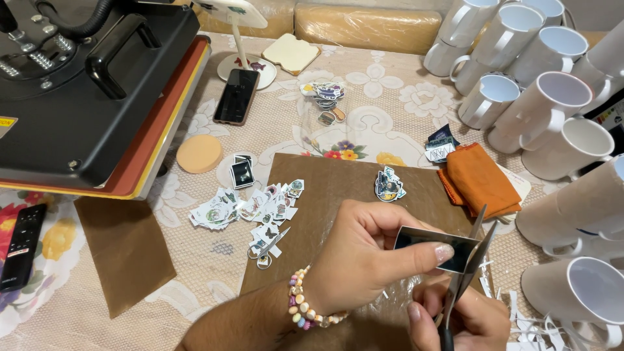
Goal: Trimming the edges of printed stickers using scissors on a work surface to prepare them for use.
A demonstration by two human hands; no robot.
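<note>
Nearest, right hand (471,318) closed around scissors (469,260), blades open at edge of small dark print (434,247). Left hand (364,257) pinching print between thumb and fingers, held above brown sheet (325,195). Print glossy, dark, pale-bordered; trimming seemingly partway. On sheet's left edge, heap of finished cutouts (250,211); further stack (389,184) toward far edge. Beyond sheet's right, white mugs (539,97).

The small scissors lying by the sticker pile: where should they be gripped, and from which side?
Grip the small scissors by the ring handles at their near end, coming from the near side. The blades point up-right into the cut stickers, while the rings lie on bare tablecloth.
</note>
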